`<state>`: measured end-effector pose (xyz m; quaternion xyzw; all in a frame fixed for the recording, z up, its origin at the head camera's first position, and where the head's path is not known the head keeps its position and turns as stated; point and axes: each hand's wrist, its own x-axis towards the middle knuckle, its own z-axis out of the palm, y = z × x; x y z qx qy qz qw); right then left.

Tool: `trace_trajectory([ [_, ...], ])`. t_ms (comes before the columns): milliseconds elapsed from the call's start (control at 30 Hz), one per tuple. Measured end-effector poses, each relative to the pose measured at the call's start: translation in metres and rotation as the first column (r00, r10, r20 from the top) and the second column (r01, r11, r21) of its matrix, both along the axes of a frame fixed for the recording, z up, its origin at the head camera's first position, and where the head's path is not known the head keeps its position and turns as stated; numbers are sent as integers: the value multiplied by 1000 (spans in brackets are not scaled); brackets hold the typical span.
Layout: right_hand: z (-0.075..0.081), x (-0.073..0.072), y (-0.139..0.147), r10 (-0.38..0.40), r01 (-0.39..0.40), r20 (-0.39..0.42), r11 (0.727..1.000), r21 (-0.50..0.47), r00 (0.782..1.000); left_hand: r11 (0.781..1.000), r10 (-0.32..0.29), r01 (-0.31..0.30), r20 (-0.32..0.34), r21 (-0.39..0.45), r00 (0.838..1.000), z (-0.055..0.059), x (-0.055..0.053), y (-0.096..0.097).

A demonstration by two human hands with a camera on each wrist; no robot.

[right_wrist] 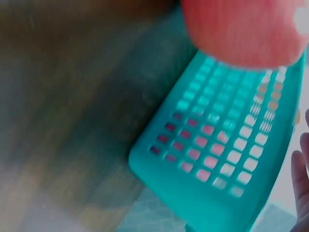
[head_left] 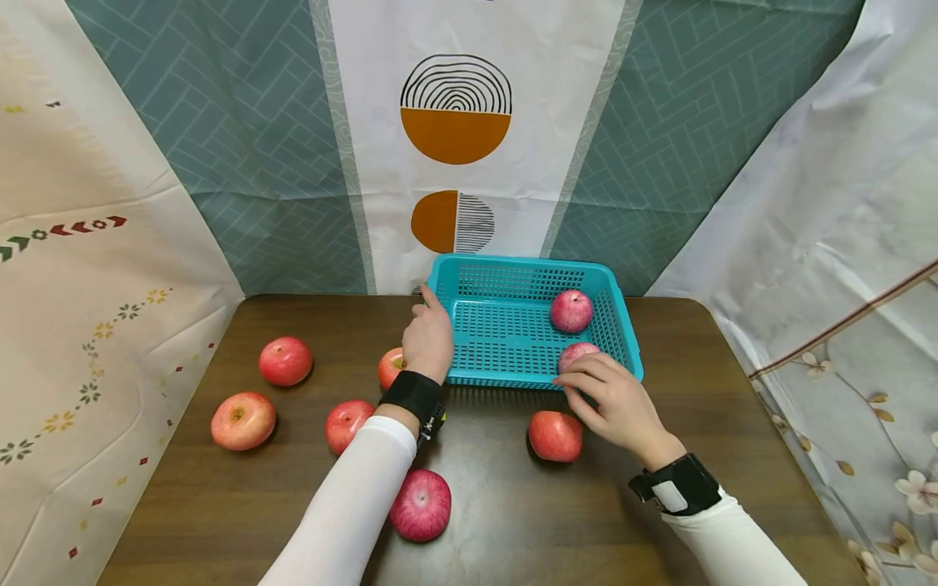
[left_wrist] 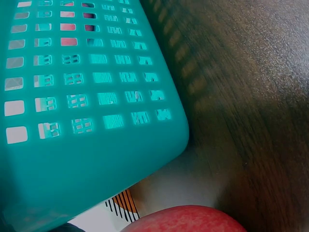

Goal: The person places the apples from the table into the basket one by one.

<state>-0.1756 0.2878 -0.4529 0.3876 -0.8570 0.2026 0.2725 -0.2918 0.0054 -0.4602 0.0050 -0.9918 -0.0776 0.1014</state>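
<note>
A turquoise plastic basket (head_left: 506, 323) with slotted walls stands at the back of the table. My left hand (head_left: 428, 340) grips its left rim, index finger stretched along the edge; the thumb is hidden. My right hand (head_left: 611, 399) hovers at the front right rim, its fingers loosely bent and holding nothing. Just behind those fingers lies a pink-red apple (head_left: 576, 355) inside the basket, partly covered by them. Another pink-red apple (head_left: 572, 311) sits behind it. Below the right hand, a red apple (head_left: 554, 436) rests on the table, large in the right wrist view (right_wrist: 246, 31).
Left of the basket are several apples: one (head_left: 392, 368) partly behind the left wrist, one (head_left: 348, 425) beside the forearm, and two (head_left: 286, 361) (head_left: 243, 421) farther left. A dark pink apple (head_left: 421, 506) lies near the left sleeve. Patterned cloth (head_left: 271, 146) hangs behind the wooden table (head_left: 484, 521).
</note>
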Motion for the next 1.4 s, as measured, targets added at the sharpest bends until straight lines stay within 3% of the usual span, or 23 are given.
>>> trace_trajectory([
  [100,-2,14,-6,33,-33,17,999,22,999,1000,-3,3,8,-6,1000,-1,0,-1],
  [200,-4,26,-10,17,-24,91,997,69,996,1000,2,-1,7,-6,1000,-1,0,-2],
  [500,-13,42,-15,-156,120,251,981,153,955,1000,3,-3,1,-3,1000,1,2,-4],
  [700,-16,46,-19,-271,196,416,957,216,868,1000,4,-4,-18,7,1000,-1,2,-4],
  [833,-13,48,-23,-294,197,519,952,235,803,1000,-2,2,-4,5,1000,2,2,-4],
  [933,-14,48,-24,-284,167,573,954,249,769,1000,-5,5,1,3,1000,3,2,-4],
  [1167,-18,46,-29,-190,41,629,969,243,754,1000,-9,9,22,1,1000,3,3,-3],
  [1400,-20,46,-35,-135,-18,656,975,221,743,1000,-7,7,9,9,1000,4,3,-2],
])
